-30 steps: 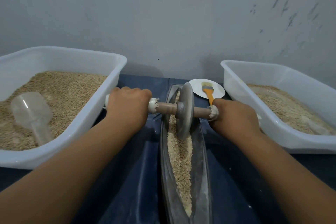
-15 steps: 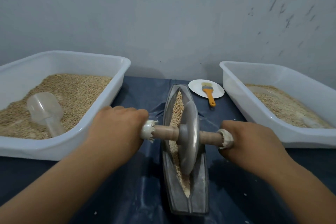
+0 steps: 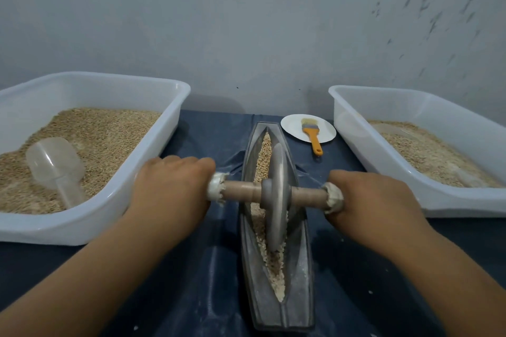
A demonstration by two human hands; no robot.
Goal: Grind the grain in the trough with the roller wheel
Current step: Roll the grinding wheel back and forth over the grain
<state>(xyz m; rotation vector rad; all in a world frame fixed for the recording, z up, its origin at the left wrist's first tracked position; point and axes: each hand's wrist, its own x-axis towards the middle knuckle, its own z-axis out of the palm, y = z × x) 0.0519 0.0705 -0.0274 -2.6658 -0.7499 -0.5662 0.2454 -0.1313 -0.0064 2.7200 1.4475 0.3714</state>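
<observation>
A long grey boat-shaped trough lies lengthwise on the dark blue cloth, with pale grain along its groove. The grey roller wheel stands upright in the groove near the trough's middle, on a wooden axle. My left hand grips the axle's left end, and my right hand grips the right end. White wrapping shows at the axle beside each fist.
A white tub of grain with a clear plastic scoop stands at the left. Another white tub of grain stands at the right. A small white plate with an orange-handled brush lies behind the trough, by the wall.
Both hands drew the wheel from the trough's far part toward me a second ago; in the last half second it has rolled slightly back toward the middle.
</observation>
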